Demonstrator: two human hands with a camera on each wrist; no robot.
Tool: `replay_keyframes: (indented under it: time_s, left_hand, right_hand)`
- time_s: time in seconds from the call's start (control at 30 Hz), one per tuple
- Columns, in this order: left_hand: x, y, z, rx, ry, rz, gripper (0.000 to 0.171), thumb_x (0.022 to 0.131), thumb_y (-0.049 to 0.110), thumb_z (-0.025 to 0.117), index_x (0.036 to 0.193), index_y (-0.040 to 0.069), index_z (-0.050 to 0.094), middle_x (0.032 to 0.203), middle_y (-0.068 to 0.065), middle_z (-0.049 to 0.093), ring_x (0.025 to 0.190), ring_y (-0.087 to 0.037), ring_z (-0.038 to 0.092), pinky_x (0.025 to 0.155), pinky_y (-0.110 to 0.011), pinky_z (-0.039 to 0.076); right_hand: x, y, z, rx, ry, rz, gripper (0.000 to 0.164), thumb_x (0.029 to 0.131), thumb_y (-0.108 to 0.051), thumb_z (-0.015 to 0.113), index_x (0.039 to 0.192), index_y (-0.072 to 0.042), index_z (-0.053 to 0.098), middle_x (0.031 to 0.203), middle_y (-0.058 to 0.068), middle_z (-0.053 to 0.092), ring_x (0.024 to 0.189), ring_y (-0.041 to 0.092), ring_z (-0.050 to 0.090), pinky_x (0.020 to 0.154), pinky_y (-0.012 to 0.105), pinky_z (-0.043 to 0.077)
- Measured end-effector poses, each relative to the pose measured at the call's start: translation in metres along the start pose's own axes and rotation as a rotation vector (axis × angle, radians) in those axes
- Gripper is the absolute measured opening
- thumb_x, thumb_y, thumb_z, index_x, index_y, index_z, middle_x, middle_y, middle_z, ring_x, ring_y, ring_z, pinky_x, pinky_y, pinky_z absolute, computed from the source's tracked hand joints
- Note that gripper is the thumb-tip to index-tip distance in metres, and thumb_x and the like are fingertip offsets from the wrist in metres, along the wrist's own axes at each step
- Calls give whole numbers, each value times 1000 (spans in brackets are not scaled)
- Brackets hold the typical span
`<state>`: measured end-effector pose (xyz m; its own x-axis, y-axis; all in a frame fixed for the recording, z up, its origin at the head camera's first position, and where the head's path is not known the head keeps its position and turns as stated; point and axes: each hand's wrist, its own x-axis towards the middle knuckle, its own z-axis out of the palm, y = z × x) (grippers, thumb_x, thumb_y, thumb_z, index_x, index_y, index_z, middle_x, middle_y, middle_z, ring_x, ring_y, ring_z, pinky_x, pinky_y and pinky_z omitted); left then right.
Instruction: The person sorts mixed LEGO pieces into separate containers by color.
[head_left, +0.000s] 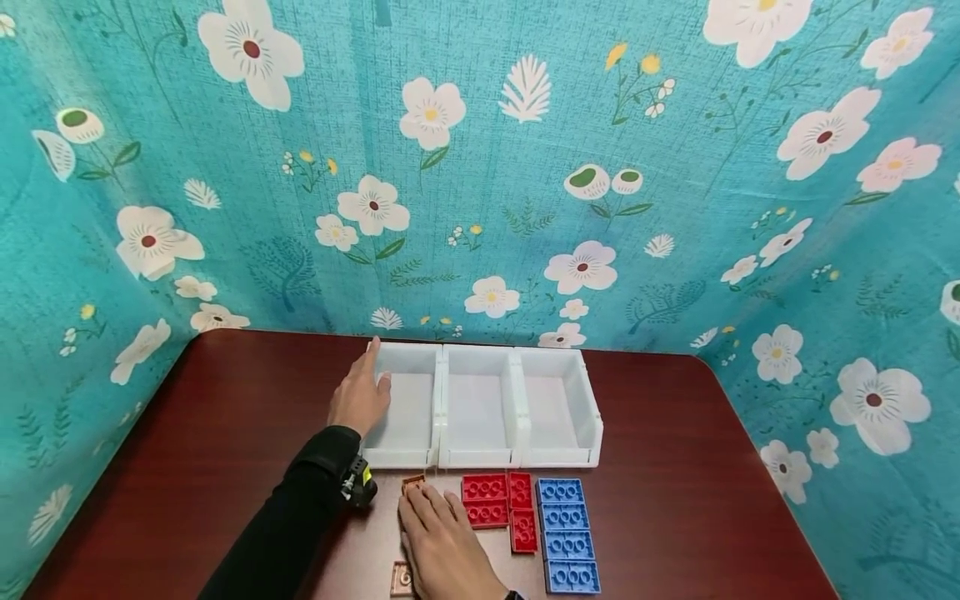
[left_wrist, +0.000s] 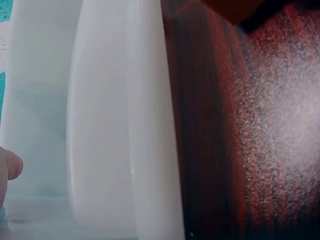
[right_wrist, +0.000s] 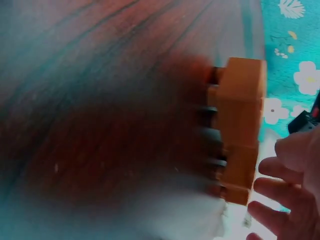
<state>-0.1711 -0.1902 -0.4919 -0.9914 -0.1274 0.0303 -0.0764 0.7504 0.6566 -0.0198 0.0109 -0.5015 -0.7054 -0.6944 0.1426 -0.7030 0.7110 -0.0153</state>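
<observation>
My left hand [head_left: 360,400] lies at the left wall of the left white bin [head_left: 409,458], index finger straight along the rim and thumb over the inside. In the left wrist view the thumb tip [left_wrist: 14,164] shows beside the bin. My right hand [head_left: 446,542] is over the orange-brown toy bricks, fingers extended and close together, hiding part of them. One such brick [head_left: 401,578] shows left of the palm and another [head_left: 412,482] beyond the fingertips. In the right wrist view, orange bricks [right_wrist: 242,105] stand studs down beside the fingers.
Two more white bins, middle [head_left: 477,458] and right [head_left: 558,458], adjoin the left one. Several red bricks [head_left: 485,487] lie upside down right of my right hand. Farther right is a column of blue bricks [head_left: 567,546]. A flowered curtain [head_left: 480,208] borders the dark red table [head_left: 675,467].
</observation>
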Motion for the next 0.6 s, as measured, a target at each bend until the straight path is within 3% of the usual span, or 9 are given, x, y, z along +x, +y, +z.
replay_keyframes:
  time_s: [0.33, 0.6]
  left_hand:
    - [1, -1, 2, 8, 20, 16, 67, 107, 18, 49, 164, 14, 14, 160, -25, 31, 115, -51, 59, 94, -63, 48]
    - [2, 0, 2, 11, 8, 1, 66, 107, 19, 49, 164, 14, 14, 160, -24, 31, 115, -51, 58, 95, -64, 47]
  right_hand:
    - [3, -4, 8, -34, 82, 154, 41, 103, -27, 56, 136, -3, 61, 139, 13, 59, 128, 27, 55, 105, 48, 46]
    - [1, -5, 7, -41, 92, 170, 41, 100, -24, 60, 135, -3, 61, 137, 14, 60, 127, 28, 56, 106, 47, 46]
